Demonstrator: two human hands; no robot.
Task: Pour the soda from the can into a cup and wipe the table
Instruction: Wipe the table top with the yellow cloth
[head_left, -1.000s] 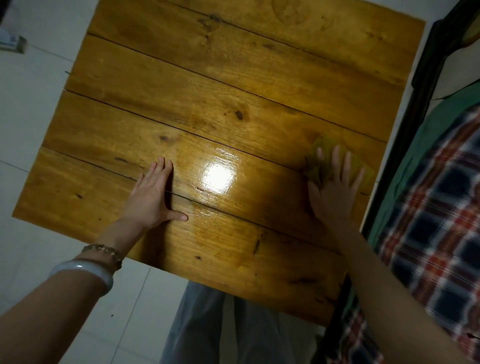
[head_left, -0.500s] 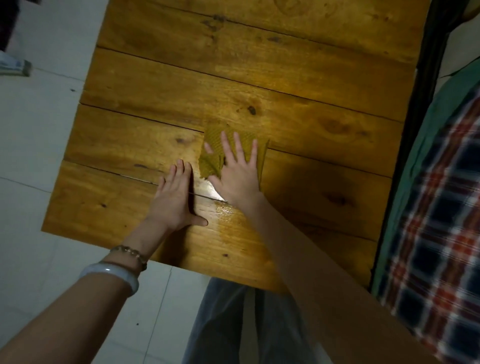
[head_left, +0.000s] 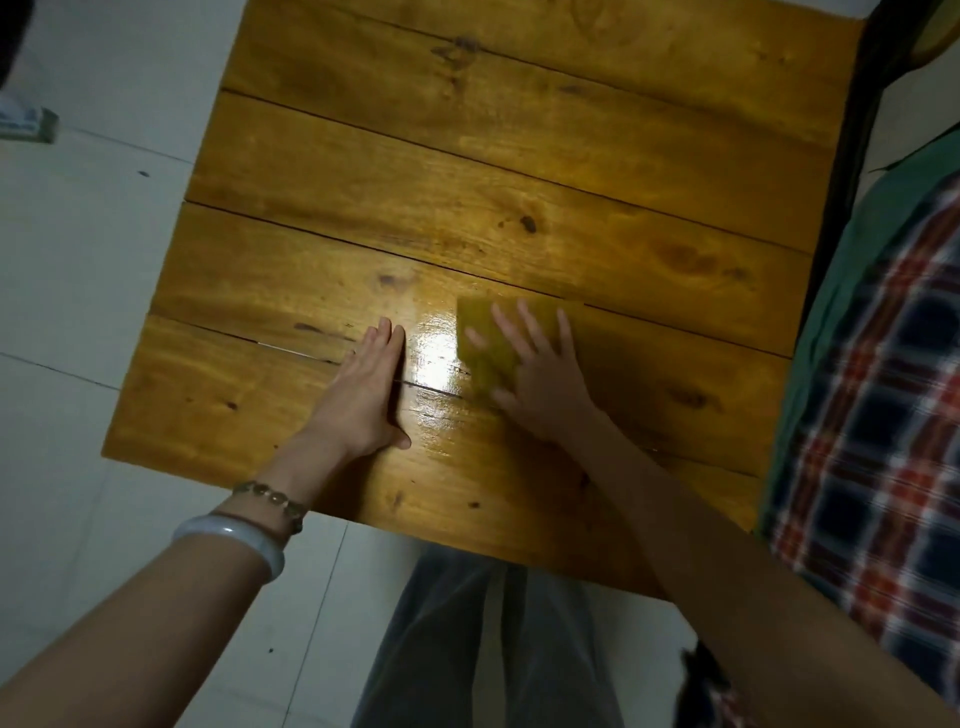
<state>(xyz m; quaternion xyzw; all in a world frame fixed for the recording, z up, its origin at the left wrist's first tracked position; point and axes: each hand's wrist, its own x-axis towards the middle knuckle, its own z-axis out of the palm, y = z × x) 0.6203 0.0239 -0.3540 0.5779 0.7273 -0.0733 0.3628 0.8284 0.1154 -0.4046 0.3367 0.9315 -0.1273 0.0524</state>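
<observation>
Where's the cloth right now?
In the head view, the yellow cloth lies flat on the wooden table, right of centre on its near half, pressed under the right hand. A bright glare patch separates it from the left hand.

your right hand (head_left: 540, 384) has swept the yellow cloth (head_left: 488, 338) in from the right edge of the table (head_left: 467, 156) to mid-frame, just beside your left hand (head_left: 363, 395).

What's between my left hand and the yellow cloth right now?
Only bare table: the head view shows a glossy, light-reflecting strip between the left hand and the cloth under the right hand.
</observation>
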